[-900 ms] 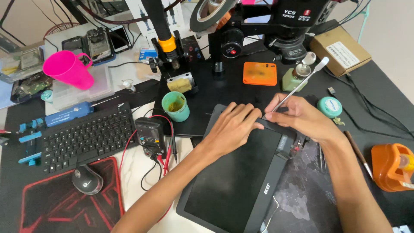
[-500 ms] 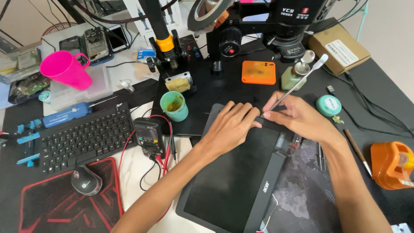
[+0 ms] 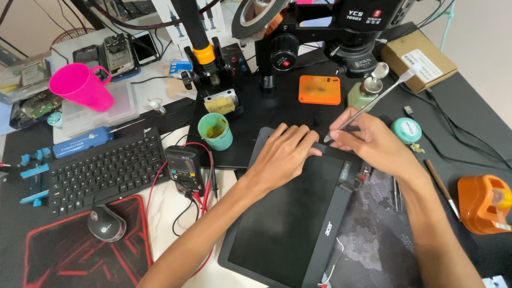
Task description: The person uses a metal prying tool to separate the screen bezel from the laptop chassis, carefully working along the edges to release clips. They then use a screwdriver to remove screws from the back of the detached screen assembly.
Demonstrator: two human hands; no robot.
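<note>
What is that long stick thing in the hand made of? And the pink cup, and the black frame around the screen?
The thin tool in the right hand looks like bare metal: silvery, slim, with a pale tip that may be plastic. The pink cup looks like glossy plastic, one even bright colour. The screen frame under the left hand seems to be matte black plastic, dull with little shine.

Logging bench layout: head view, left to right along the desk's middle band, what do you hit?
Keyboard → multimeter → green cup → left hand flat on the laptop screen panel → right hand holding the metal pry tool → teal round tin → orange tape dispenser.
</note>
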